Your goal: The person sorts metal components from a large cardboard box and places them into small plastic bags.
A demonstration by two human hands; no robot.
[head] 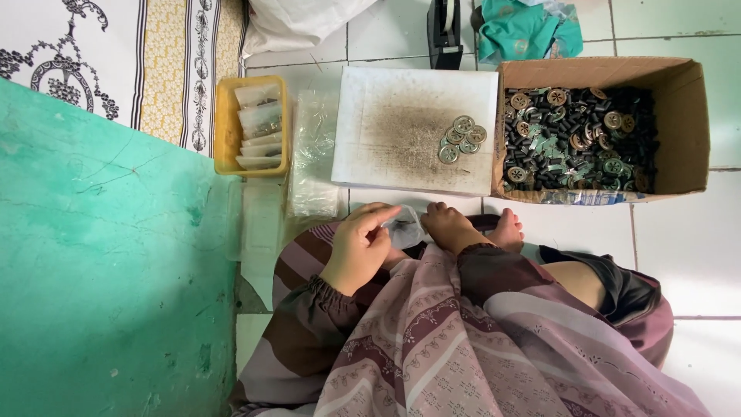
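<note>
Far out to the left of both hands runs a green painted surface [108, 255], with a patterned cloth [116, 54] beyond it. Above and left of the left-hand fingers sits a yellow tray [224, 123] stacked with small filled clear packets [258, 127], and just right of it a pile of empty clear bags [312, 154] lies on the tiled floor [679, 247], a short way ahead of the fingertips. The left hand [359, 247] is curled, its fingers [380, 220] pinched on the edge of a small clear plastic bag [403, 228]. That bag sits between the two hands, low over the lap in the striped garment [432, 340]. The right hand [450, 228] touches the bag from the other side; its fingers [437, 210] are bent, but whether they actually grip the bag or only rest against it cannot be told. Straight ahead of both sets of fingers lies a white board [378, 100] with a dusty dark stain, and on it, ahead and right of the right fingers, a little cluster of round metal buttons [461, 139]. Farther right stands a cardboard box [691, 116] full of dark and metallic buttons, well apart from the hands. Beyond the board, a black tape dispenser [444, 31] and a teal cloth [521, 27].
</note>
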